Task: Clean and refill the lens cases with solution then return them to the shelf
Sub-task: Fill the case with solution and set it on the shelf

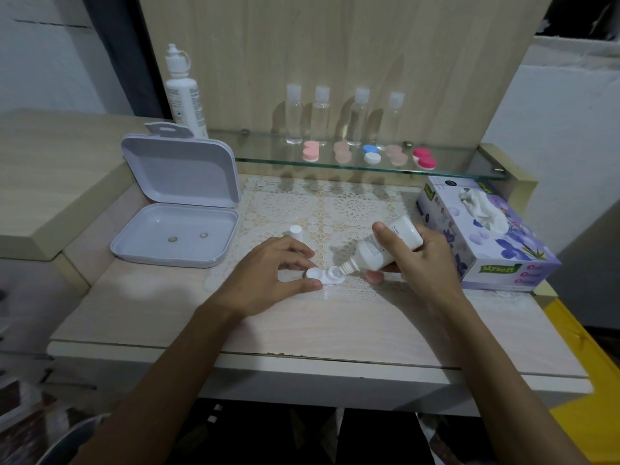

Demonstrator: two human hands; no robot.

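Pale wood worktop (141,317) with lace mat, glass shelf (268,155) across upper centre. Left hand (268,273) pinched white lens case (324,276) at frame centre. Right hand (426,260) gripped tilted solution bottle (385,248), nozzle at case's right well.

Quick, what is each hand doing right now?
Left hand: pinches the white lens case.
Right hand: grips the tilted solution bottle, nozzle at the case.
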